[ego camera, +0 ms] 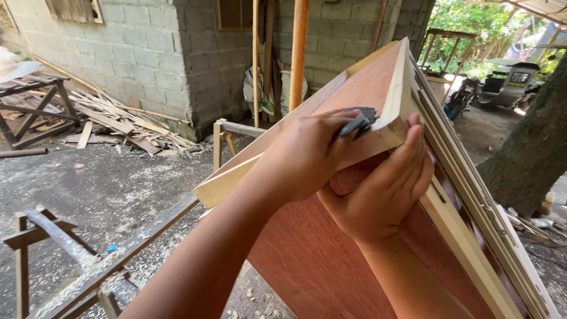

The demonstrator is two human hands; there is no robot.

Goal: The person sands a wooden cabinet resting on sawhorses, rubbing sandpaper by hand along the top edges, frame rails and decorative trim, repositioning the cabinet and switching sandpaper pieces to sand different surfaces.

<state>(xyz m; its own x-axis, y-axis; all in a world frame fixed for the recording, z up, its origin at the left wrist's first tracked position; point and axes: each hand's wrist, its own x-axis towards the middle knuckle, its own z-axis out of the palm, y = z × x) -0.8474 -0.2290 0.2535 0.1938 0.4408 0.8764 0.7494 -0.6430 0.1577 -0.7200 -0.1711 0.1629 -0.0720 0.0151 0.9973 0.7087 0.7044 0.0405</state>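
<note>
Sandpaper (357, 122), dark grey and folded, pinched in curled fingers of left hand (307, 153) against pale edge of reddish wooden panel (354, 88). Right hand (384, 189) wrapped around same panel corner from below, fingers clenched over edge. Panel tilted, leaning on stacked frames (472, 195). Beyond: sawdust-strewn floor (118, 183), sawhorse (65, 248), scrap wood pile (118, 124), grey block wall (147, 53).
</note>
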